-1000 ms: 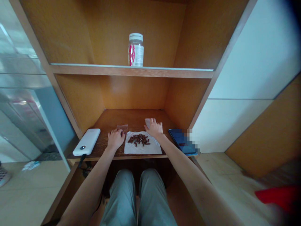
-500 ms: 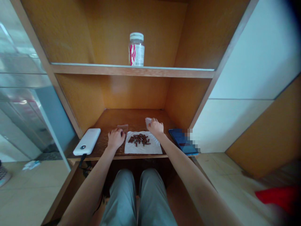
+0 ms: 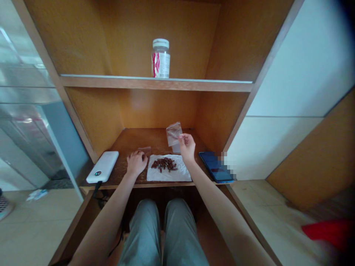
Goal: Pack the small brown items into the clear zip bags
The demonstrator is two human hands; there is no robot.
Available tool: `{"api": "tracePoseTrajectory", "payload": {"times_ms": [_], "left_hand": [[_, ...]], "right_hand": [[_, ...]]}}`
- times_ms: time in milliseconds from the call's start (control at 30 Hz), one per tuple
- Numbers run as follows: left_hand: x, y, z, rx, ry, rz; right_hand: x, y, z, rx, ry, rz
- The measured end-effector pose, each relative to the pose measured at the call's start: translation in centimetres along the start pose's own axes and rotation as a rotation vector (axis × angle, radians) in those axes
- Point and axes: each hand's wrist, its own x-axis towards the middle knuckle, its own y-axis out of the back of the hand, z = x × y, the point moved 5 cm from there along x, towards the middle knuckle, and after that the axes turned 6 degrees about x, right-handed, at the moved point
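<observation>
My right hand pinches the lower right corner of a small clear zip bag, raised above the back of the shelf. Just under that bag a pale, see-through piece shows; whether it is a second bag I cannot tell. My left hand rests on the wood with bent, loosely parted fingers. Partly behind its fingertips lies another clear zip bag. Between my hands a white paper sheet bears a heap of brown capsules.
A white power bank with a black cable lies at the left. A dark phone lies on the right. On the upper shelf stands a capped clear bottle with a pink and white label. Side walls flank the wooden compartment.
My right hand has moved slightly right and up, and the clear bag in its fingers now hangs raised and spread out. My left hand and the capsules have stayed put.
</observation>
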Motion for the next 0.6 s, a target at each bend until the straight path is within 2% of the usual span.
{"api": "tracePoseTrajectory", "payload": {"times_ms": [67, 167, 333, 467, 600], "left_hand": [[0.0, 0.2, 0.0, -0.017, -0.006, 0.043], [0.2, 0.7, 0.0, -0.097, -0.019, 0.140], [0.4, 1.4, -0.4, -0.362, -0.052, 0.247], [0.3, 1.9, 0.7, -0.671, -0.139, 0.168], [0.3, 2.6, 2.4, -1.042, -0.084, 0.048]], "right_hand": [[-1.3, -0.7, 0.5, 0.166, -0.078, -0.058], [-3.1, -1.4, 1.1, 0.258, -0.166, -0.153], [-4.7, -1.3, 1.0, 0.074, -0.095, -0.267], [-5.0, -1.3, 0.2, -0.007, 0.007, -0.322], [-5.1, -1.4, -0.3, -0.008, 0.037, -0.329]]}}
